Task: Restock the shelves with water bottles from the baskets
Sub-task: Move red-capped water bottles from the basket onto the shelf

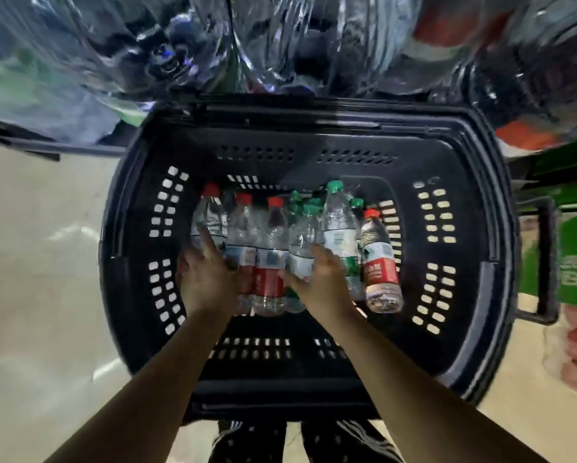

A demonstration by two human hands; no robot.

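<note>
**Both hands down among the bottles**

Bottles (273, 255) lie side by side on the floor of the basket (140, 228), caps pointing away from the person. Left hand (207, 279) is spread, one fingertip on the leftmost. Right hand (324, 282) is loosely open over a green-labelled one. Neither grips yet. Best to close round mid-label, one bottle per hand. Count: four red-capped, about four green-capped, one basket.

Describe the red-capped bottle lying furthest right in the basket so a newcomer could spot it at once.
Look into the big black basket, where water bottles lie in a row along the bottom. Go to the row's right end, just past the right hand. The red-capped bottle there lies next to green-capped bottles, while every other red cap sits at the left end.
</note>
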